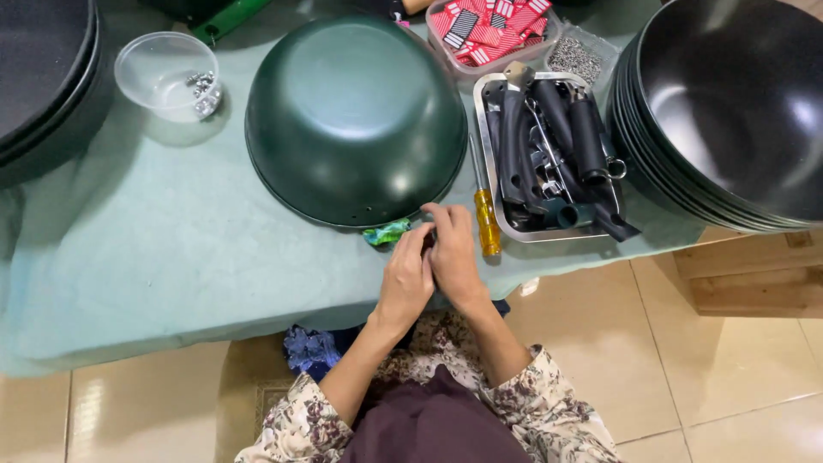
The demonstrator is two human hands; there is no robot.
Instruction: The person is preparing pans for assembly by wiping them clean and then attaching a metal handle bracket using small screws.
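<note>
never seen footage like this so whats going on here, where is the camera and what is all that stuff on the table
The single picture comes from a camera worn on a person's head, looking down at their own bare hands. The left hand and right hand are pressed together at the rim of an upside-down green wok; what they pinch is too small to tell. A green wrapper lies by the left hand. On the green cloth lie a yellow screwdriver, a metal tray of black handles, a clear bowl with small metal parts, and stacked black woks on the right.
</note>
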